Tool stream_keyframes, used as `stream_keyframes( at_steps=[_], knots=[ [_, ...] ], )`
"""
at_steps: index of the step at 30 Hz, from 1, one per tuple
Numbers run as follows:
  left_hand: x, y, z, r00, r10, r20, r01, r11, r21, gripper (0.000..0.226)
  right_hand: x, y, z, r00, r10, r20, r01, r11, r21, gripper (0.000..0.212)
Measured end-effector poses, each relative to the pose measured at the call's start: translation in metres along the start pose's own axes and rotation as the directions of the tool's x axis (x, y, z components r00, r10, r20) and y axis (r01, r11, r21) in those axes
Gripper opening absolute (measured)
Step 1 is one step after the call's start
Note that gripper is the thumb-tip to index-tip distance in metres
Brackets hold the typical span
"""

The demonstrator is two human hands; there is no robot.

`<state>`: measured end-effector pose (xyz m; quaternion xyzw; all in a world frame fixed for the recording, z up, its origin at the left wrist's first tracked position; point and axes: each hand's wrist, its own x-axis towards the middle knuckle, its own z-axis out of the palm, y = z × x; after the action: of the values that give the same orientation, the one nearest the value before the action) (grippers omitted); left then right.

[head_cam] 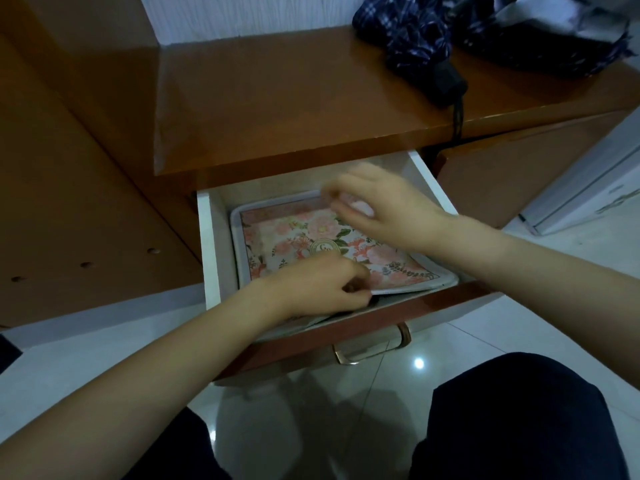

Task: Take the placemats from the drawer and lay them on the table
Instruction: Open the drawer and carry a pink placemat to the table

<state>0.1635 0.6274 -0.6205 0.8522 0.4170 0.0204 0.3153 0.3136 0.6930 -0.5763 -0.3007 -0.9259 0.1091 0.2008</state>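
The white drawer [212,244] under the brown table top [277,98] is pulled out. Inside lies a stack of floral placemats [298,233], pink flowers on a pale ground with a grey border. My left hand [322,285] is at the stack's near edge, its fingers curled and pinching the top mat's front edge. My right hand [384,209] is blurred over the far right corner of the stack, fingers bent toward the mat; whether it grips the mat is unclear.
A folded dark checked umbrella [415,43] and dark cloth [540,39] lie on the table's back right. The drawer's metal handle [370,348] sticks out toward my knees. A brown cabinet side [69,202] stands at left, white furniture [588,188] at right, glossy tile floor below.
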Motion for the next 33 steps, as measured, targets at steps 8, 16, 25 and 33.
stream_keyframes(
  at_steps=[8,16,25,33],
  knots=[
    [-0.004,0.005,-0.001,0.997,-0.056,-0.049,0.057,0.998,0.026,0.025,-0.058,0.017,-0.003,0.744,0.163,0.648,-0.436,0.853,0.287,0.031],
    [-0.001,0.001,-0.002,0.989,-0.114,-0.096,0.116,0.993,0.016,0.026,-0.051,0.026,0.006,0.697,0.146,0.702,-0.375,0.909,0.183,0.035],
    [-0.002,-0.007,-0.001,0.992,-0.100,-0.072,0.089,0.986,-0.143,0.026,-0.055,0.020,0.008,0.891,0.004,0.455,0.027,0.998,-0.061,0.025],
    [-0.004,-0.015,-0.002,0.988,-0.129,-0.085,0.122,0.989,-0.082,0.037,-0.057,0.022,0.010,0.926,0.009,0.376,0.043,0.991,-0.130,0.044]
  ],
)
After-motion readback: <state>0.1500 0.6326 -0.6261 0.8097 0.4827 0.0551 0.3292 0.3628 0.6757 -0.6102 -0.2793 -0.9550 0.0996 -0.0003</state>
